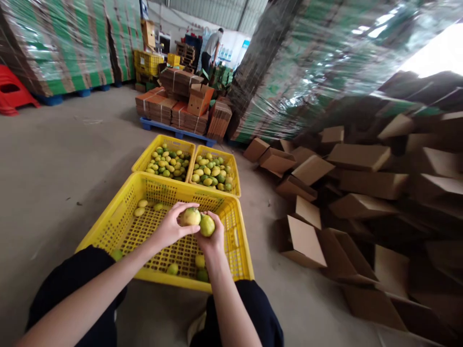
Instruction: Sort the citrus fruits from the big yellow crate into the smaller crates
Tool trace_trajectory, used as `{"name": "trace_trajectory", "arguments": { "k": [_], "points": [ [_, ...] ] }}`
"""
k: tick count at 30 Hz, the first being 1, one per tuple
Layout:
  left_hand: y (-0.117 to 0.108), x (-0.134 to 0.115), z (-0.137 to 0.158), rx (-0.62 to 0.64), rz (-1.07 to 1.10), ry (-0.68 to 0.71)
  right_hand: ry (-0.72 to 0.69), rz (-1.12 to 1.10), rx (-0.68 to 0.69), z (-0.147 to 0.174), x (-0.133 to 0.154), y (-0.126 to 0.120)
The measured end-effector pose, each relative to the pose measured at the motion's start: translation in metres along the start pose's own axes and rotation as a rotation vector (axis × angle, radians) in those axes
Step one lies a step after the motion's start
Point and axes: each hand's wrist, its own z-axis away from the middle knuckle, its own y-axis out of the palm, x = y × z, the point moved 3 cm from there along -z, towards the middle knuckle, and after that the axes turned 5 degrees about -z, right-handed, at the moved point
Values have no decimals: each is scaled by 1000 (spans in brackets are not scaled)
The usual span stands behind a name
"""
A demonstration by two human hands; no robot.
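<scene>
Above a large yellow crate (235, 241), my left hand (173, 225) has its fingers and thumb closed around a pale yellow-green lemon (190, 217). Close beside it, my right hand (213, 238) grips a greener lemon (207, 225). The two fruits are side by side and seem to touch. Several loose lemons lie on the crate's perforated floor: a yellow lemon (139, 211) is among those at the far left, and a green one (172, 269) is near the front wall. My forearms cover part of the crate.
Behind the large crate stand two smaller yellow crates, left (137, 161) and right (237, 178), with many lemons. Empty cardboard boxes (307, 241) are heaped at right. Flattened cartons (159, 108) sit on a blue pallet (173, 130). A person (211, 48) stands at the back.
</scene>
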Motion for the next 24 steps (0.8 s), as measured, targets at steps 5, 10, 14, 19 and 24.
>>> {"name": "trace_trajectory", "arguments": {
  "k": [5, 10, 14, 19, 24],
  "points": [
    [1, 20, -5, -113, 37, -103, 114, -128, -141, 4, -11, 4],
    [-7, 16, -7, -169, 181, -232, 318, 92, 20, 14, -10, 16],
    [-14, 8, -6, -175, 273, -308, 342, 317, 148, 22, -11, 22],
    [-11, 11, -8, -108, 474, -409, 202, 372, 203, 26, -5, 26],
    [-15, 1, -8, -150, 329, -160, -217, 485, 184, 31, 19, 30]
  ]
}}
